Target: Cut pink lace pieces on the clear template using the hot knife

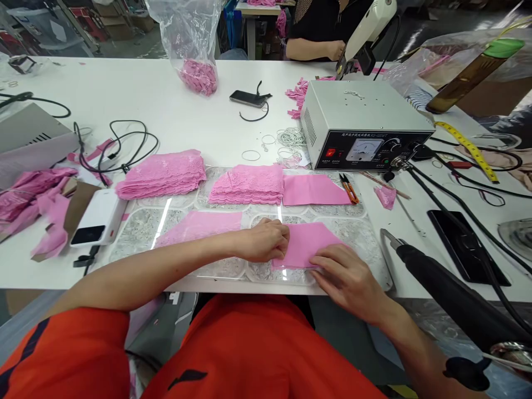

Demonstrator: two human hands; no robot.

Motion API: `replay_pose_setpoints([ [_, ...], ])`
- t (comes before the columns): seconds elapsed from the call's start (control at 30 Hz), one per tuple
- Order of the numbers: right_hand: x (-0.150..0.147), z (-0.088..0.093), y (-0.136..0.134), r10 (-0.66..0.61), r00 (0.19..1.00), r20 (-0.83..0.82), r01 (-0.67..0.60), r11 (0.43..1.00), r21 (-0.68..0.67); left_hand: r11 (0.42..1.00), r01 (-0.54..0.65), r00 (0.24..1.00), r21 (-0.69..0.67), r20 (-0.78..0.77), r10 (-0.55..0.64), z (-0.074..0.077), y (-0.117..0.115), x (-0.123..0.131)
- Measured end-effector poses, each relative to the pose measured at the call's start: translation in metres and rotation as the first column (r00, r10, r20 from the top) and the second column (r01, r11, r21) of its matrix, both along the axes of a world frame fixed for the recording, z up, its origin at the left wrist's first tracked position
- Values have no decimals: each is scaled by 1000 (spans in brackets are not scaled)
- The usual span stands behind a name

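Observation:
A plain pink fabric piece (307, 241) lies flat on the patterned clear mat (353, 233) in front of me. My left hand (266, 241) presses on its left edge with curled fingers; what they pinch, if anything, is hidden. At the lower right edge, my right hand (347, 277) has its thumb and fingers around the border of the piece. Left of it rests a lacy pink piece (208, 224), partly covered by my left forearm. Behind are two stacks of pink lace pieces, one in the middle (247, 185) and one further left (164, 174), beside a plain pink piece (313, 190).
Orange-handled snips (349, 189) lie by a grey control box (366, 127). A black handheld tool (449, 299) with cables juts in at right, near a dark phone (461, 249). A white device (100, 219) sits left. Across the table is another person's arm (311, 50).

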State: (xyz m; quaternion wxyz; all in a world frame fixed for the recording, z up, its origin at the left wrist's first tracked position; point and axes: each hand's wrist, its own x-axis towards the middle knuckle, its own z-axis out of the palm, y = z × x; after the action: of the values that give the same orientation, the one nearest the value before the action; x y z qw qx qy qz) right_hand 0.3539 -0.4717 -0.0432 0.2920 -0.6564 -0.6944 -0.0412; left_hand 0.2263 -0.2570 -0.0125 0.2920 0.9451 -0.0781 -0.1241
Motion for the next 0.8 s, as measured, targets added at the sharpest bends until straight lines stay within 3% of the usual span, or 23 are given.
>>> replay_pose_setpoints([
  [0.27, -21, -7, 27, 90, 995, -34, -91, 996, -6, 1000, -7, 999, 2, 33, 7, -5, -1, 0],
  [0.47, -19, -12, 30, 108, 994, -5, -108, 994, -3, 1000, 30, 991, -3, 127, -29, 1, 1, -19],
  [0.8, -21, -15, 28, 78, 997, -22, -78, 997, 10, 992, -10, 969, 123, 247, -21, -13, -10, -35],
])
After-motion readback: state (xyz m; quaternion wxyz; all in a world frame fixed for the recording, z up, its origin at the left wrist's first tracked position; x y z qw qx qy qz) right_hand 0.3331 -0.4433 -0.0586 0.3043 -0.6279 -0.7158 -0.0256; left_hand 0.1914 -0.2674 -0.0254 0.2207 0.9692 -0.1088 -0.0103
